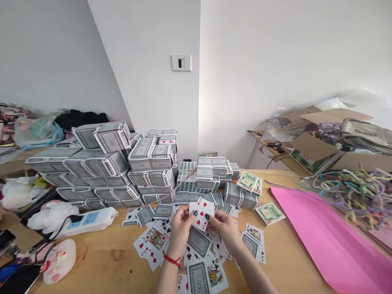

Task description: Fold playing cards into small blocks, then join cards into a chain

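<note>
Holding cards [201,220], left hand [181,224] and right hand [226,228], perhaps yarn [330,130] in cardboard box [361,162]

Two hands [180,224] — one red bracelet [172,260], one power strip [92,222].

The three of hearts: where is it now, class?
In the head view, the three of hearts is just below centre, held between the left hand and the right hand, above loose cards on the table.

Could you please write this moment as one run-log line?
left hand: pinching playing cards; right hand: pinching same cards; below: loose cards on table; behind: stacked card bundles
</note>
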Tool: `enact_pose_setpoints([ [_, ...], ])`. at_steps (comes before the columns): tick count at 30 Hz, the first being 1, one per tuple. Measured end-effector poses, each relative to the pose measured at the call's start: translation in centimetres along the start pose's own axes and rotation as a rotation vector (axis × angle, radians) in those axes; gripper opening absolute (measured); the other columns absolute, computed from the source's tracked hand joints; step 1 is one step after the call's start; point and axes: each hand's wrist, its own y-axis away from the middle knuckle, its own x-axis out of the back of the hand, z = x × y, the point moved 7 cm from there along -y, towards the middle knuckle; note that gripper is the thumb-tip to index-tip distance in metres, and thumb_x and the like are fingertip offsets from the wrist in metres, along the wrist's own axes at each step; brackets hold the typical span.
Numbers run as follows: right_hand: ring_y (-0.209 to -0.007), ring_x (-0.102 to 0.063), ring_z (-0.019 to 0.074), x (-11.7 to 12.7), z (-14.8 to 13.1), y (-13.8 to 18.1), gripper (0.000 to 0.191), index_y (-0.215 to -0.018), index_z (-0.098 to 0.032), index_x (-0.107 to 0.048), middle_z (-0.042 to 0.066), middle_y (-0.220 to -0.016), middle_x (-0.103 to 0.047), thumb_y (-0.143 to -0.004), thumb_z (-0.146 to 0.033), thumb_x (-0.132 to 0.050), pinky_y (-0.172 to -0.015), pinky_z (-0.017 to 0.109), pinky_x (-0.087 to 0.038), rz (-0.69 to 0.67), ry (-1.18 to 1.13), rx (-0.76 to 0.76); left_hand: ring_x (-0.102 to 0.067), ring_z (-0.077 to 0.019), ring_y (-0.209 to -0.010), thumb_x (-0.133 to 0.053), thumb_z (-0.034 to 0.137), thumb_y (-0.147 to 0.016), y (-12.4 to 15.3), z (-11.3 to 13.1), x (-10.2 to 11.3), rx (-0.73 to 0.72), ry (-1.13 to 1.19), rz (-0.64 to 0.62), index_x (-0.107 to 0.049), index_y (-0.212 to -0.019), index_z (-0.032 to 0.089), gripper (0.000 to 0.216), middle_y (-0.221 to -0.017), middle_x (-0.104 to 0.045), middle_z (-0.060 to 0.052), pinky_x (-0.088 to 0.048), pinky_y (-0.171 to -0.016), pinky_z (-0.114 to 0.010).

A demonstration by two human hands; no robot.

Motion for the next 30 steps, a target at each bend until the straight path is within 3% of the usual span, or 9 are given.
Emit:
enact_pose_setpoints([
  [6, -0.053, -0.055, 0.0154, 0.6, 0.4, 0.0, 0.036, -0.068, -0.016, -0.06, 0.002, -0.058, -0.062, -0.064, -0.052, -0.062, -0.053, 0.026, -0.043, 0.048, 0.034, 0.014, -0.063, -0.0214, -0.076, -0.069, 0.027, -0.059, -0.7, -1.4, 0.0, 0.076, -0.039, -0.103, -0.063, -0.088, 0.013, 0.032, -0.081, -0.069, -0.008, -0.049, -0.066, -0.028],
  [9, -0.05, -0.054, 0.0149, 1.1, 0.5, -0.2, 0.039, -0.063, -0.017, -0.058, 0.001, -0.052, -0.059, -0.063, -0.055, -0.061, -0.049, 0.025, -0.042, 0.088, 0.113, 0.029, -0.064, -0.0209, -0.071, -0.065, 0.034, -0.064, -0.9, -2.0, 0.3, 0.106, -0.071, -0.098, -0.064, -0.094, 0.014, 0.036, -0.081, -0.069, -0.008, -0.049, -0.06, -0.028],
  [16, -0.04, -0.043, 0.0106, 1.5, 0.7, -0.4, 0.044, -0.05, -0.019, -0.043, -0.004, -0.043, -0.043, -0.068, -0.059, -0.053, -0.043, 0.023, -0.036, 0.139, 0.243, 0.088, -0.064, -0.0211, -0.071, -0.064, 0.031, -0.066, -0.1, -1.3, -0.2, 0.14, -0.045, -0.127, -0.065, -0.097, 0.015, 0.035, -0.081, -0.071, -0.007, -0.05, -0.061, -0.029],
  [23, -0.049, -0.047, 0.0133, 1.2, 0.7, -0.3, 0.039, -0.065, -0.018, -0.051, -0.001, -0.054, -0.051, -0.067, -0.057, -0.055, -0.046, 0.023, -0.036, 0.059, 0.226, 0.09, -0.065, -0.0231, -0.073, -0.065, 0.03, -0.064, 0.1, -1.4, -0.3, 0.162, -0.073, -0.149, -0.066, -0.096, 0.015, 0.036, -0.081, -0.071, -0.008, -0.051, -0.068, -0.034],
  [30, -0.043, -0.036, 0.0099, 1.5, 0.5, -0.2, 0.042, -0.057, -0.019, -0.045, -0.004, -0.048, -0.042, -0.068, -0.059, -0.051, -0.042, 0.022, -0.028, 0.104, 0.348, 0.117, -0.065, -0.0249, -0.076, -0.066, 0.031, -0.063, 0.3, -1.3, -0.7, 0.16, -0.048, -0.17, -0.066, -0.097, 0.015, 0.038, -0.085, -0.071, -0.009, -0.051, -0.07, -0.037],
])
